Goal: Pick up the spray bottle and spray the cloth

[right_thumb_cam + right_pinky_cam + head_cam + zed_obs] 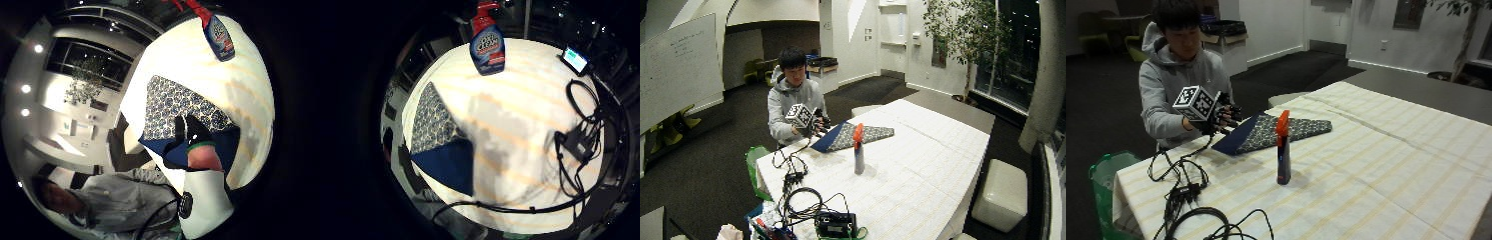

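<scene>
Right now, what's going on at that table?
A person sits at a table covered with a striped cloth. The gloved right hand is raised above the table's near edge, fingers loosely curled, holding nothing. The spray bottle stands upright and untouched in the middle of the table. A folded blue patterned cloth lies flat between the hand and the bottle. The bottle has not been picked up and nothing is sprayed yet.
</scene>
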Tool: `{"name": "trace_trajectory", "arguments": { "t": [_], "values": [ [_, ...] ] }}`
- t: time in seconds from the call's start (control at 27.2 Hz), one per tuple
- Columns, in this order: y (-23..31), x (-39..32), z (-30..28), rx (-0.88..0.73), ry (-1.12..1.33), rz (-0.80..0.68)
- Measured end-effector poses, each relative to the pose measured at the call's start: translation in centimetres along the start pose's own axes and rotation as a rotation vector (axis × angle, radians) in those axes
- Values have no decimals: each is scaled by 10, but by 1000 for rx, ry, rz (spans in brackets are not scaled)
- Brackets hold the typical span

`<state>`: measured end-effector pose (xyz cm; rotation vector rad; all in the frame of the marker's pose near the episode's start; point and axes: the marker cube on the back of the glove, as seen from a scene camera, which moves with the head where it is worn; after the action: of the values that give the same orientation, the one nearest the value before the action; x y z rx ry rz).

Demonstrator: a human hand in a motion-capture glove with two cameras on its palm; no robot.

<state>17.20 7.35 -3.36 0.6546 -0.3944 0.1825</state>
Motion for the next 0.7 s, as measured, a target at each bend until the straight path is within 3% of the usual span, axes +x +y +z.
{"name": "trace_trajectory", "arguments": {
  "t": [0.7],
  "values": [
    [-47, 63, -17, 134, -356, 141]
  ]
}}
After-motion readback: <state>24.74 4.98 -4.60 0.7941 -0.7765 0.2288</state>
